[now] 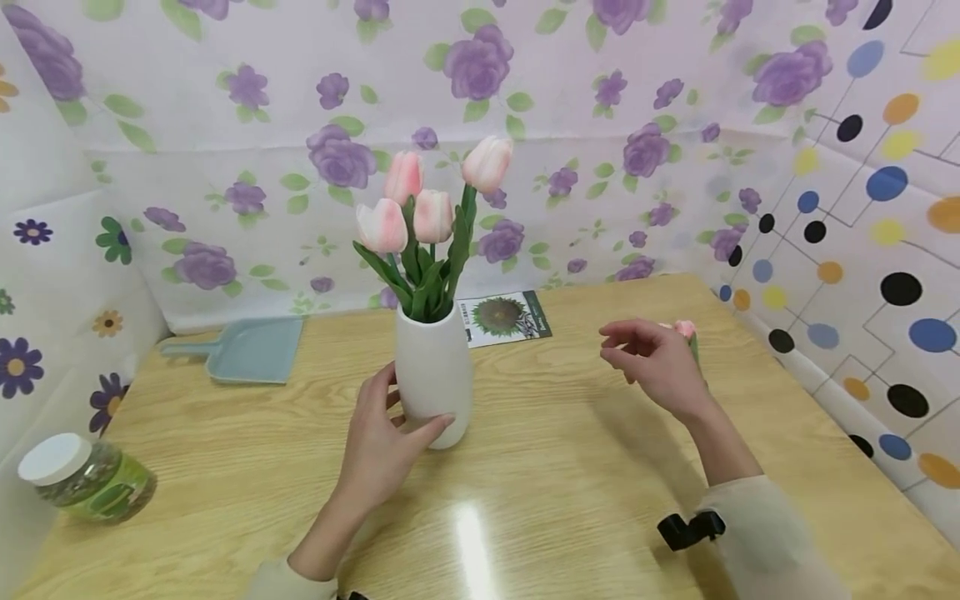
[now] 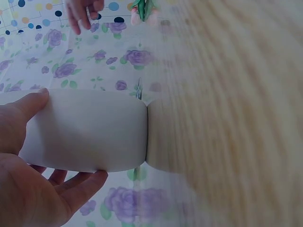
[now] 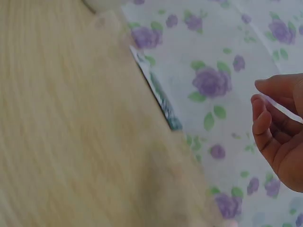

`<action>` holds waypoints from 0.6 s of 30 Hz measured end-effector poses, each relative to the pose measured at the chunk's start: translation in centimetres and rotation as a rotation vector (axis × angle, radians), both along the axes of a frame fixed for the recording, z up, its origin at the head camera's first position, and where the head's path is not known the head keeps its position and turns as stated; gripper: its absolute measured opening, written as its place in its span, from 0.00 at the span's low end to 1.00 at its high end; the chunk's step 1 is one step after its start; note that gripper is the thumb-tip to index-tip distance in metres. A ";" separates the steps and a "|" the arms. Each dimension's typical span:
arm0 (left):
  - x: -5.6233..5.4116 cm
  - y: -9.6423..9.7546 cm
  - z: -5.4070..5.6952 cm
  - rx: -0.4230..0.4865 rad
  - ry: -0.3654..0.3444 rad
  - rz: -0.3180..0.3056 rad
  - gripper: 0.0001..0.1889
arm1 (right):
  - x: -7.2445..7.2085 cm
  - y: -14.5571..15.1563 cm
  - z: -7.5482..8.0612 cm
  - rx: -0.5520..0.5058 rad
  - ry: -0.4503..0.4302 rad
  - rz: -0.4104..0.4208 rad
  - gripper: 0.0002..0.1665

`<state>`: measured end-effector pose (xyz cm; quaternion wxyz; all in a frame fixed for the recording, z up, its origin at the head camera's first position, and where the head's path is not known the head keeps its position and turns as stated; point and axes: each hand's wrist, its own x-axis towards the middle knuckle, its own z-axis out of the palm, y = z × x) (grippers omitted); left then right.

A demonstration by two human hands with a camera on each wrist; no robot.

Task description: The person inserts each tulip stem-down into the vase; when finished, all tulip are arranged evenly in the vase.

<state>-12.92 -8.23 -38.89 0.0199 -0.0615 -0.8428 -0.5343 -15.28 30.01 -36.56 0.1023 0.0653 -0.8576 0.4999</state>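
A white vase (image 1: 433, 367) stands upright on the wooden table, with several pink tulips (image 1: 433, 217) and their green leaves rising from its mouth. My left hand (image 1: 382, 450) grips the lower part of the vase, thumb across the front and fingers round the left side. In the left wrist view the thumb and fingers lie on both sides of the vase (image 2: 94, 130). My right hand (image 1: 656, 362) hovers over the table at the right, fingers loosely bent and holding nothing. Behind it, partly hidden, lies another pink tulip (image 1: 684, 328).
A seed packet (image 1: 504, 318) with a sunflower-like picture lies behind the vase. A blue-grey dustpan (image 1: 255, 350) lies at the back left. Near the left edge is a clear jar (image 1: 90, 479) with a white lid. Flowered and dotted sheets line the table's back and sides.
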 end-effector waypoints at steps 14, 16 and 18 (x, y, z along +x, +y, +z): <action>0.0 0.2 0.4 0.016 0.030 -0.011 0.50 | 4.9 10.0 -2.2 0.328 -0.238 -0.111 0.23; 0.1 0.2 0.3 0.016 0.027 -0.012 0.50 | 5.3 10.6 -2.4 0.365 -0.270 -0.117 0.23; 0.1 0.2 0.2 0.015 0.024 -0.013 0.50 | 5.6 10.8 -2.6 0.389 -0.296 -0.114 0.23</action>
